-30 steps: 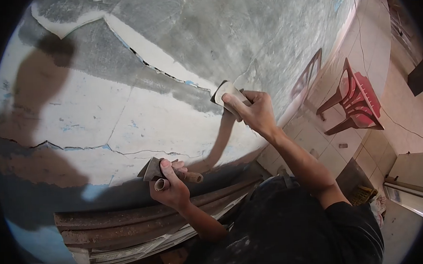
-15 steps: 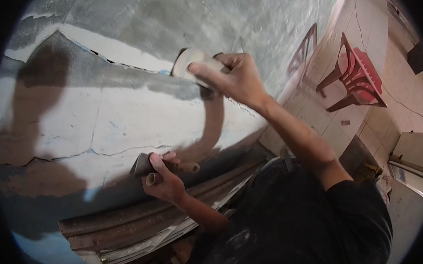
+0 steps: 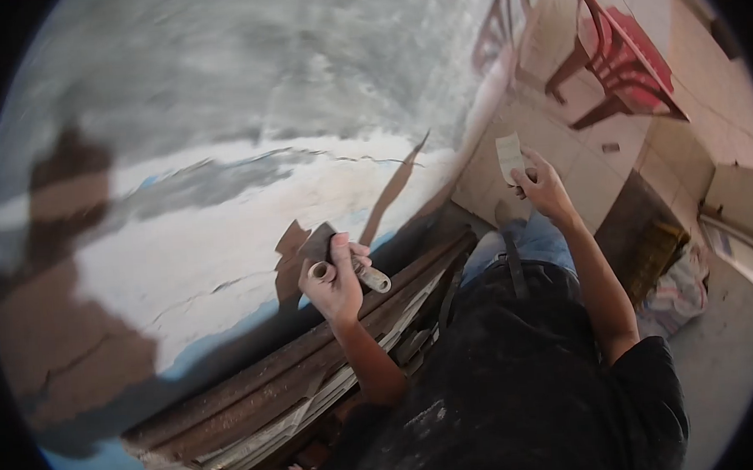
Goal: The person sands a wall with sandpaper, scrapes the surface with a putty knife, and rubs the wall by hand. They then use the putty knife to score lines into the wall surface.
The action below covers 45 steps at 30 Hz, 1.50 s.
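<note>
My left hand (image 3: pixel 337 292) is closed round a putty knife (image 3: pixel 316 245) with a dark flat blade; its pale handle, with a hole at the end, sticks out past the fingers. A small brown tube or roll (image 3: pixel 320 272) is also held there against the palm. My right hand (image 3: pixel 546 188) pinches a pale rectangular piece, apparently sandpaper (image 3: pixel 510 158), between thumb and fingers, off the wall and above the tiled floor. The wall (image 3: pixel 222 209) has grey, white and blue patches and a long crack.
Long brown boards or beams (image 3: pixel 232 396) lie along the foot of the wall. A red plastic chair (image 3: pixel 627 60) stands on the tiled floor (image 3: pixel 594 168). To the right are a dark panel (image 3: pixel 626 209) and a pale sack (image 3: pixel 677 291).
My right hand has left the wall and moved right and down with the sandpaper. My left hand sits further right in view, still gripping the putty knife. The view has shifted.
</note>
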Each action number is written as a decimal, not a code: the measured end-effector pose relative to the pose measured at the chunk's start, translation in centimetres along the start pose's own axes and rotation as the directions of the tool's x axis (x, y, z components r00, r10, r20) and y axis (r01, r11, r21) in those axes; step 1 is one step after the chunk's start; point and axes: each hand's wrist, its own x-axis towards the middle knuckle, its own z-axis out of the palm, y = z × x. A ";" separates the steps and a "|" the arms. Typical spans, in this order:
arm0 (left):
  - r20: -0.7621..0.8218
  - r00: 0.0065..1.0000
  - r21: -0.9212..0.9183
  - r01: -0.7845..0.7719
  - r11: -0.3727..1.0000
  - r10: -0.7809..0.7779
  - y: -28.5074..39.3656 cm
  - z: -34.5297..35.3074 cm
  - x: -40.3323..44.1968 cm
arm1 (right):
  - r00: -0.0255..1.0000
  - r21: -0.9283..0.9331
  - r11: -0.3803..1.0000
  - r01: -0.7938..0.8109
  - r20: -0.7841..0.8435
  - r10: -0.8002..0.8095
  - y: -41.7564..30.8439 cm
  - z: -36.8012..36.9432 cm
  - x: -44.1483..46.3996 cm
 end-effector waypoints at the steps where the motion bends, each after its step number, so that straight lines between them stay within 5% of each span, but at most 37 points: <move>1: 0.066 0.997 -0.009 0.032 0.999 -0.031 -0.8 1.2 0.1 | 0.998 0.020 0.998 -0.053 -0.035 0.053 1.0 -0.9 -0.5; 5: 0.227 0.953 0.117 0.180 0.977 -0.203 -4.3 4.4 -0.3 | 0.979 0.089 0.977 -0.196 -0.043 0.200 8.8 -3.6 -0.6; 12: 0.221 0.881 0.415 0.303 0.858 -0.419 -7.1 6.5 -1.5 | 0.865 0.268 0.833 -0.484 0.004 0.502 14.9 -3.8 0.4; 15: 0.240 0.843 0.504 0.316 0.804 -0.482 -8.8 7.0 -2.0 | 0.878 0.014 0.887 -0.461 -0.137 0.459 16.5 -1.8 0.9; 18: 0.280 0.791 0.587 0.307 0.749 -0.544 -11.7 7.7 -3.0 | 0.871 0.195 0.864 -0.464 -0.079 0.486 19.2 -0.3 1.8; 19: 0.277 0.776 0.600 0.321 0.733 -0.566 -12.7 8.4 -3.6 | 0.954 0.022 0.974 -0.225 -0.200 0.225 22.6 0.6 1.8; 21: 0.265 0.755 0.663 0.308 0.682 -0.599 -14.8 9.4 -3.4 | 0.962 0.097 0.974 -0.205 -0.163 0.219 23.2 1.9 3.5; 22: 0.264 0.724 0.711 0.301 0.635 -0.638 -15.8 9.8 -3.6 | 0.875 0.303 0.832 -0.465 0.018 0.483 20.5 1.2 3.8; 27: 0.324 0.604 0.705 0.359 0.612 -0.728 -23.3 11.1 -4.7 | 0.870 0.408 0.821 -0.399 -0.114 0.479 24.8 5.8 5.7; 30: 0.370 0.559 0.888 0.021 0.459 -0.742 -27.1 13.3 -3.9 | 0.863 0.376 0.851 -0.367 -0.203 0.462 24.7 8.6 8.1; 31: 0.312 0.475 0.886 0.166 0.432 -0.823 -27.2 14.9 -3.4 | 0.868 0.361 0.868 -0.341 -0.235 0.438 25.1 9.7 9.2; 32: 0.338 0.477 0.889 0.119 0.441 -0.811 -29.2 15.5 -3.0 | 0.864 0.303 0.925 -0.231 -0.373 0.337 25.7 11.7 10.3; 34: 0.377 0.477 0.896 0.031 0.443 -0.794 -34.0 15.6 -2.7 | 0.884 0.325 0.913 -0.247 -0.310 0.350 23.7 13.2 11.9; 37: 0.562 0.551 0.825 -0.321 0.465 -0.617 -39.1 15.1 -2.3 | 0.884 0.425 0.866 -0.264 -0.252 0.394 21.7 17.0 14.5; 38: 0.623 0.548 0.782 -0.411 0.469 -0.558 -40.4 15.3 -2.0 | 0.883 0.361 0.917 -0.172 -0.356 0.306 21.9 18.9 15.3; 41: 0.608 0.664 0.738 -0.273 0.617 -0.434 -45.4 16.2 -1.8 | 0.904 0.214 0.964 -0.160 -0.359 0.230 20.9 21.5 17.0; 43: 0.528 0.656 0.832 -0.273 0.483 -0.539 -44.3 18.9 -1.2 | 0.926 0.057 0.952 -0.301 -0.223 0.306 19.0 21.4 16.7; 45: 0.490 0.653 0.863 -0.274 0.424 -0.577 -43.6 20.4 -1.2 | 0.941 -0.084 0.959 -0.271 -0.233 0.245 18.4 21.1 16.3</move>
